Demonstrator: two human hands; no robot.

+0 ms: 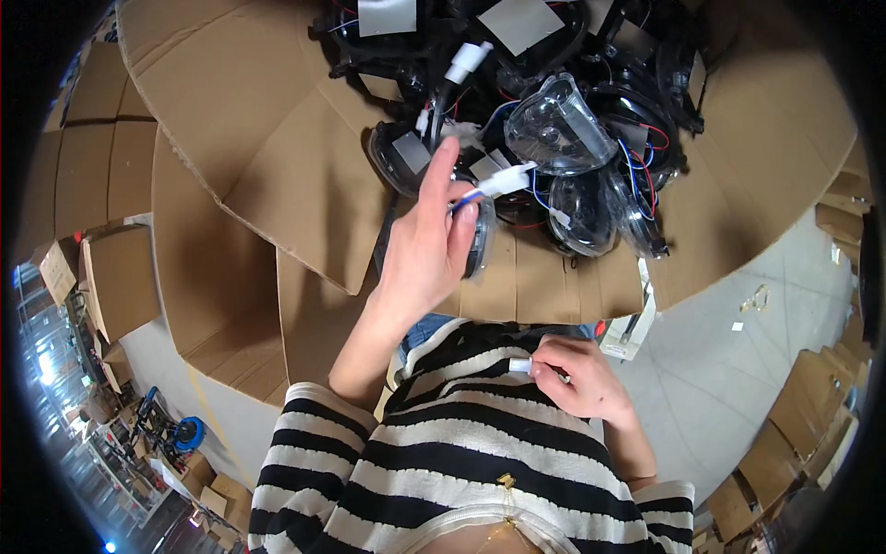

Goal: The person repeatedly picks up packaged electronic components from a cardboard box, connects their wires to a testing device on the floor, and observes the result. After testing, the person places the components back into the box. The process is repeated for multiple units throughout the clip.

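White connector [506, 179] on blue wire

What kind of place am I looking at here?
Probably a warehouse or assembly workshop. A big open cardboard box holds many wired lamp units, more cardboard boxes are stacked around, and the floor is bare concrete.

1. Big open cardboard box [277, 138], far centre, flaps spread left & right.
2. Clear plastic lamp housing [558, 125] on top of the black pile inside, far right of centre.
3. Grey label patches [521, 23] on black parts, far edge.
4. Red & blue wires [646, 152] looping thru the pile, right side.
5. Stacked cartons [92, 157] far left; more cartons [803, 415] near right.
6. Grey concrete floor [738, 360], right.
7. Blue wheeled item [189, 432], near left; too small to tell what.
8. Black-and-white striped top [443, 471], near centre.
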